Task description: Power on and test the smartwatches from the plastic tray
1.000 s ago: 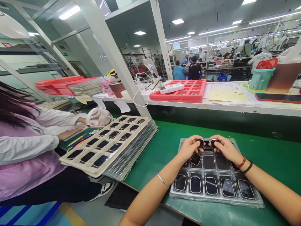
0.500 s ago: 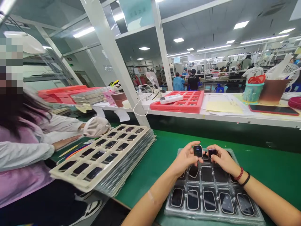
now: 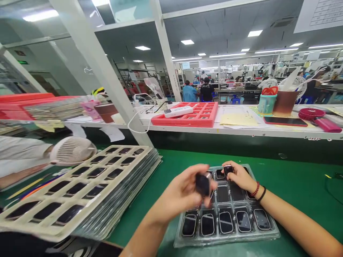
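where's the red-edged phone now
Head view, right side: the phone lies on the white shelf, before the brown cup and left of the pink fan.

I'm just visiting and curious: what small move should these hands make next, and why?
Perhaps the right hand should lower its watch-like piece into the middle-row compartment of the clear tray: the piece is right by it, and that compartment seems to hold none. The left hand, blurred, has another dark piece raised.
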`<state>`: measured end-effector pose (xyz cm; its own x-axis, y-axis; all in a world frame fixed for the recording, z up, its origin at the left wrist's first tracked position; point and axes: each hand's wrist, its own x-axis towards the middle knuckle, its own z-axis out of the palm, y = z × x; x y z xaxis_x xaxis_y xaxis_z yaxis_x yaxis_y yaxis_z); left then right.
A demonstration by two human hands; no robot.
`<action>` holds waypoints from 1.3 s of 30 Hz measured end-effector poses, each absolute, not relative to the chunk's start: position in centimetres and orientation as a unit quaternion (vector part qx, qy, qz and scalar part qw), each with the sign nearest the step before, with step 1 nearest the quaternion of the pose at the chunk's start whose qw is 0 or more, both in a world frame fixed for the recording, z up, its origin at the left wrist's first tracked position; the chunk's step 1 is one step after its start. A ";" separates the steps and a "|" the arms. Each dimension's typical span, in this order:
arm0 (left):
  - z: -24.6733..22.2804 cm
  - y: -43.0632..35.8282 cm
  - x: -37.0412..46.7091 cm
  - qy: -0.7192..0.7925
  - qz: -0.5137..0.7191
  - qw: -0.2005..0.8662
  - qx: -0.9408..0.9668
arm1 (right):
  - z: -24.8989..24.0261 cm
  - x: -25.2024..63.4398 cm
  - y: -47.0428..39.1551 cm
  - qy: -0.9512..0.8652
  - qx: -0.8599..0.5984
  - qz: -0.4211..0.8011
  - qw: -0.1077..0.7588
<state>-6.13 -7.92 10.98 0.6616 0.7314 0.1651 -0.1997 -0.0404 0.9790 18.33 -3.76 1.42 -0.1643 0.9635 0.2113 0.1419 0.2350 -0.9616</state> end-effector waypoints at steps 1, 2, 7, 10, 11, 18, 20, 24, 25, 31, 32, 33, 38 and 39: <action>10.5 -6.5 -5.0 0.236 0.350 0.651 0.631 | 1.5 18.3 -3.8 -0.631 -0.439 0.430 0.473; 9.9 -5.0 -3.9 0.262 0.347 0.643 0.631 | 1.5 18.4 -3.8 -0.634 -0.439 0.428 0.471; 4.7 -0.2 -0.4 0.322 0.343 0.632 0.615 | 1.7 18.5 -4.0 -0.645 -0.443 0.420 0.459; 2.6 0.5 -0.5 0.308 0.346 0.647 0.606 | 1.5 18.6 -3.9 -0.654 -0.443 0.411 0.456; 2.2 0.5 -0.7 0.309 0.348 0.647 0.604 | 1.4 18.6 -3.8 -0.655 -0.446 0.408 0.453; 2.0 0.2 -1.3 0.311 0.352 0.643 0.605 | 1.3 18.8 -3.7 -0.664 -0.457 0.400 0.437; 2.1 0.1 -1.3 0.314 0.355 0.640 0.605 | 1.3 18.7 -3.8 -0.665 -0.460 0.396 0.436; 2.0 0.0 -1.3 0.319 0.362 0.637 0.602 | 1.3 18.7 -3.8 -0.667 -0.463 0.392 0.434; 2.0 0.0 -1.3 0.318 0.363 0.637 0.602 | 1.2 18.7 -3.8 -0.667 -0.462 0.392 0.434; 1.5 0.3 -1.2 0.321 0.366 0.635 0.599 | 1.0 18.7 -3.7 -0.656 -0.454 0.419 0.433; 1.5 0.4 -1.2 0.321 0.369 0.635 0.599 | 1.0 18.7 -3.6 -0.652 -0.455 0.425 0.432; 1.4 0.4 -1.2 0.319 0.371 0.635 0.598 | 1.0 18.6 -3.6 -0.648 -0.456 0.430 0.433; 1.3 0.4 -1.2 0.310 0.376 0.639 0.595 | 0.9 18.6 -3.6 -0.642 -0.462 0.431 0.435; 1.3 0.4 -1.2 0.311 0.375 0.639 0.596 | 0.9 18.6 -3.6 -0.645 -0.463 0.428 0.432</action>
